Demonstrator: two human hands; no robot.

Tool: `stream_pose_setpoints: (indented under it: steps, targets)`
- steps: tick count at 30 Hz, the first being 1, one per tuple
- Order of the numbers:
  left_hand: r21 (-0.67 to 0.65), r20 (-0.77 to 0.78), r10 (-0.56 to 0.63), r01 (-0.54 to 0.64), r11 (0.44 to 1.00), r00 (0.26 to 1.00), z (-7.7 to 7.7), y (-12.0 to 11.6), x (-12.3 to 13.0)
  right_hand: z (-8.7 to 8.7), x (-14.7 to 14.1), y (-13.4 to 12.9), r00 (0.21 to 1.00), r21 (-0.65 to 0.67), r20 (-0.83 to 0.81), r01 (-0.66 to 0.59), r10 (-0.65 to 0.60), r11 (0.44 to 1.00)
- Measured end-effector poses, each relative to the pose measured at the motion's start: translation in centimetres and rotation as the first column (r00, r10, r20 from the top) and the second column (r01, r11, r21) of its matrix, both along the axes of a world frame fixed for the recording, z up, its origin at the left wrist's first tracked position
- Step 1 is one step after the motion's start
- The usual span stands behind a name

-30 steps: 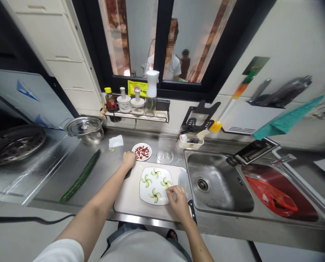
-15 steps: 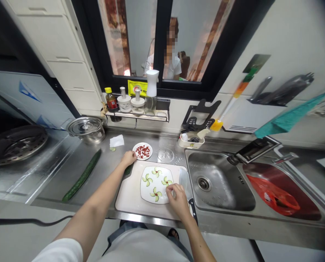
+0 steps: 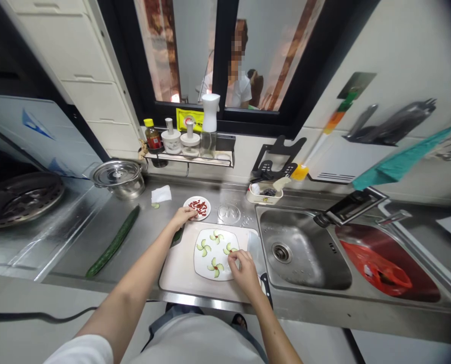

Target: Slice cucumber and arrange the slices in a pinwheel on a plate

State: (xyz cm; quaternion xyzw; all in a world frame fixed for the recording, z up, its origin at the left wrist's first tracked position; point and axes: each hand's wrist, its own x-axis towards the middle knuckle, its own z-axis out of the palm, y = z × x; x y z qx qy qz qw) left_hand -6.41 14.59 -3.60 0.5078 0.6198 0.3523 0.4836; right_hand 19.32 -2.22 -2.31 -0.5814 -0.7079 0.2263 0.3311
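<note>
My left hand (image 3: 184,216) reaches over the near rim of a small round white plate (image 3: 186,202) with small red pieces (image 3: 199,206) on it. Its fingers are drawn together at those pieces; whether one is between them is too small to see. A white square plate (image 3: 198,268) lies on a pale cutting board (image 3: 176,285), bearing several pinwheels of green cucumber slices (image 3: 215,268) with red centres. Over that plate's right edge, my right hand (image 3: 245,270) holds thumb and forefinger in a pinch, contents hidden. A knife (image 3: 266,288) lies beside it, partly covered.
A whole cucumber (image 3: 113,245) lies on the left of the steel counter, near a lidded pot (image 3: 119,177) and a white paper (image 3: 160,194). The sink (image 3: 304,253) is on the right. A condiment shelf (image 3: 187,160) hangs behind.
My left hand has moved right and onto the small plate, its fingers now at the red pieces. My right hand stays pinched at the square plate's edge. The view has shifted slightly.
</note>
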Motion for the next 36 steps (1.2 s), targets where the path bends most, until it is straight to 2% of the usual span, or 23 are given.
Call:
stream_pose_setpoints:
  steps: [2,5,11,15,19,23,36]
  targets:
    - [0.006,0.103,-0.072,0.072,0.997,0.992,0.8,-0.4,0.7,0.3,-0.2,0.6,1.000,0.010,0.004,-0.013,0.013,1.000]
    - [0.062,0.128,-0.184,0.177,0.982,0.975,2.1,-1.2,1.4,1.1,-0.6,2.0,0.999,0.028,0.014,-0.031,0.030,0.999]
    - [0.170,0.024,-0.370,0.361,0.917,0.929,4.3,-2.4,2.0,4.0,-1.8,5.4,0.996,0.127,0.020,-0.088,0.087,0.988]
    - [0.177,-0.115,-0.462,0.476,0.862,0.879,5.7,-3.2,2.2,5.5,-2.5,7.2,0.986,0.159,0.115,-0.142,0.124,0.977]
    - [0.167,-0.227,-0.486,0.525,0.834,0.844,6.8,-4.1,2.3,5.8,-3.2,8.2,0.958,0.147,0.215,-0.225,0.191,0.963]
    - [0.184,-0.271,-0.493,0.547,0.817,0.827,7.4,-4.8,2.4,5.7,-3.7,8.5,0.934,0.141,0.261,-0.288,0.245,0.947]
    - [0.143,-0.344,-0.517,0.587,0.797,0.784,7.5,-5.7,2.4,5.6,-4.3,8.2,0.898,0.094,0.309,-0.357,0.314,0.929]
